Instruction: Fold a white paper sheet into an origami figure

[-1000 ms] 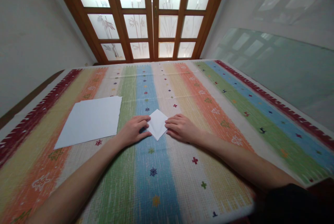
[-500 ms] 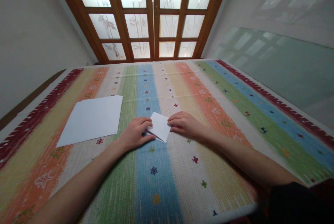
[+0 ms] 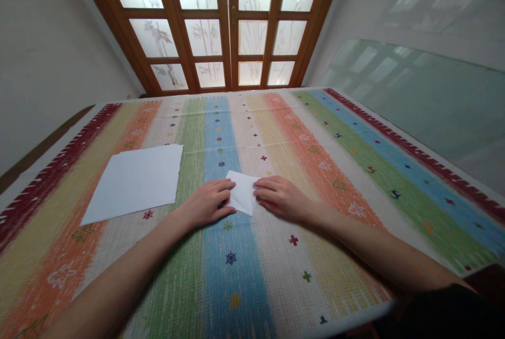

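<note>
A small folded sheet of white paper (image 3: 242, 195) lies on the striped tablecloth in front of me. My left hand (image 3: 209, 200) grips its left side, fingers over the top and thumb along the near edge. At the right edge, my right hand (image 3: 281, 197) has its fingers bent together on the paper; its thumb is hidden. Between the two hands, the paper's top face shows, with a corner pointing toward me. Farther left lies a stack of larger white sheets (image 3: 136, 181), untouched by either hand.
The tablecloth (image 3: 231, 297) has coloured stripes with small printed figures and covers the whole table. Beyond its far edge stand wooden doors (image 3: 229, 39) with frosted panes. A pale glass panel (image 3: 418, 91) leans along the right wall.
The paper now lies flatter; the gap between its layers at the left has closed under my left hand. My right fingers sit slightly lower along its right side. The view has shifted slightly.
</note>
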`<state>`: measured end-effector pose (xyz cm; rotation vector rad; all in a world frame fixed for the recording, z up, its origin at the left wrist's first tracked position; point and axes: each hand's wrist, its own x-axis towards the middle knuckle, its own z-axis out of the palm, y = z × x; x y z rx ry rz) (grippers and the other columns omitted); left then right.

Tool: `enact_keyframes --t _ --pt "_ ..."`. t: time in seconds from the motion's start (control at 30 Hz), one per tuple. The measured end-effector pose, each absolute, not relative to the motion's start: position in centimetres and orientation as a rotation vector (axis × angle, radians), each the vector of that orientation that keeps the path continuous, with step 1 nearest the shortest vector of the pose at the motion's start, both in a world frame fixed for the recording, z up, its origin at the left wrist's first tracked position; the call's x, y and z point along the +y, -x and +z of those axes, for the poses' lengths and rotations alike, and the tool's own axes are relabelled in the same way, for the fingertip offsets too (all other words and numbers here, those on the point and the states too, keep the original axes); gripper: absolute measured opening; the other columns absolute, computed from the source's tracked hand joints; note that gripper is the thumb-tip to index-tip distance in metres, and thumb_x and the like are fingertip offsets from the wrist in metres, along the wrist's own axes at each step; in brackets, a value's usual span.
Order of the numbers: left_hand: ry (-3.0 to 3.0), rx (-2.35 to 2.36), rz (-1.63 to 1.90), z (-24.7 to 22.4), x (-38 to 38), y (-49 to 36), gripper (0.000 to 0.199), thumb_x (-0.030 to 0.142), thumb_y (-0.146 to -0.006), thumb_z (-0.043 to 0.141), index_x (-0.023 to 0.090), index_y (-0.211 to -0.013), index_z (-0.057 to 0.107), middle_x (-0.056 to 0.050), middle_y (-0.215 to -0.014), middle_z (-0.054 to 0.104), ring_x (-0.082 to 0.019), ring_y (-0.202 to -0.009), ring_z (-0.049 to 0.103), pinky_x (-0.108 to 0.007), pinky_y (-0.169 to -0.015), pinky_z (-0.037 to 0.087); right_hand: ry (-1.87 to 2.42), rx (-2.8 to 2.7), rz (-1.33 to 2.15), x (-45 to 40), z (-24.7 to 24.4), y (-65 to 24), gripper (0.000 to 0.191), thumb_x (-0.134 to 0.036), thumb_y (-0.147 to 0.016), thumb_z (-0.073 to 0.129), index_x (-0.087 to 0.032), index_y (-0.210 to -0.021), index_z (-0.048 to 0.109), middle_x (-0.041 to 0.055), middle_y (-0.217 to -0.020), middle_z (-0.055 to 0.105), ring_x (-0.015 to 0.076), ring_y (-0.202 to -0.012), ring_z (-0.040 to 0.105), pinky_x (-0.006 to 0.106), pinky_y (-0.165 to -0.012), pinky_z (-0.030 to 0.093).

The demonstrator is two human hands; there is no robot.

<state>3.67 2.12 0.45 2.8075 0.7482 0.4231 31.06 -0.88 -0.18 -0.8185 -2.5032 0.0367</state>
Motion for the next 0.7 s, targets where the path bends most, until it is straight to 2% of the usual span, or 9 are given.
enact_keyframes --t 0.1,0.23,0.37,0.5,0.57,0.7 --pt "-2.771 0.769 0.382 0.4 2.3 -3.7 0.02 0.038 -0.089 0.061 0.018 -0.087 0.061 -0.014 -0.126 0.064 -0.028 -0.123 0.057 -0.044 -0.099 0.048 0.814 -2.473 -0.012 -1.2 0.2 -31.1 0.019 -0.021 -0.095 0.05 -0.017 -0.101 0.067 0.0121 -0.108 0.07 0.0214 -0.099 0.063 0.038 -0.086 0.051" --pt "-2.739 0.779 0.386 0.8 2.3 -3.7 0.03 0.039 -0.091 0.058 0.02 -0.114 0.059 -0.013 -0.125 0.065 -0.027 -0.124 0.056 -0.045 -0.1 0.048 0.802 -2.455 -0.025 -1.6 0.5 -31.0 0.018 -0.02 -0.095 0.051 -0.019 -0.101 0.067 0.0098 -0.1 0.07 0.0201 -0.093 0.063 0.037 -0.083 0.05" --pt "-2.794 0.664 0.413 1.2 2.4 -3.7 0.023 0.032 -0.097 0.046 0.02 -0.104 0.065 -0.01 -0.117 0.069 -0.023 -0.115 0.063 -0.042 -0.101 0.049 0.777 -2.472 -0.022 -1.7 0.4 -31.0 0.018 -0.019 -0.094 0.05 -0.019 -0.1 0.067 0.0091 -0.096 0.071 0.0199 -0.09 0.063 0.036 -0.081 0.05" --pt "-2.979 0.569 0.485 0.9 2.3 -3.7 0.032 0.026 -0.101 0.039 0.02 -0.092 0.069 -0.007 -0.103 0.074 -0.019 -0.091 0.071 -0.034 -0.082 0.055 0.803 -2.492 -0.023 -1.7 0.3 -31.1 0.02 -0.019 -0.095 0.048 -0.019 -0.095 0.067 0.008 -0.092 0.071 0.0191 -0.087 0.063 0.035 -0.08 0.049" --pt "-3.051 0.597 0.574 0.6 2.0 -3.7 0.031 0.024 -0.1 0.039 0.019 -0.093 0.069 -0.006 -0.1 0.075 -0.019 -0.087 0.071 -0.031 -0.073 0.055 0.827 -2.483 -0.032 -1.8 0.3 -31.2 0.019 -0.019 -0.095 0.048 -0.018 -0.093 0.067 0.0076 -0.09 0.071 0.0192 -0.085 0.062 0.035 -0.08 0.049" --pt "-3.062 0.774 0.771 0.1 1.1 -4.0 0.027 0.021 -0.099 0.042 0.019 -0.094 0.068 -0.006 -0.094 0.076 -0.017 -0.077 0.07 -0.028 -0.064 0.051 0.891 -2.437 -0.023 -1.8 0.2 -31.4 0.018 -0.022 -0.094 0.049 -0.018 -0.093 0.067 0.0083 -0.091 0.07 0.021 -0.088 0.062 0.037 -0.08 0.049"
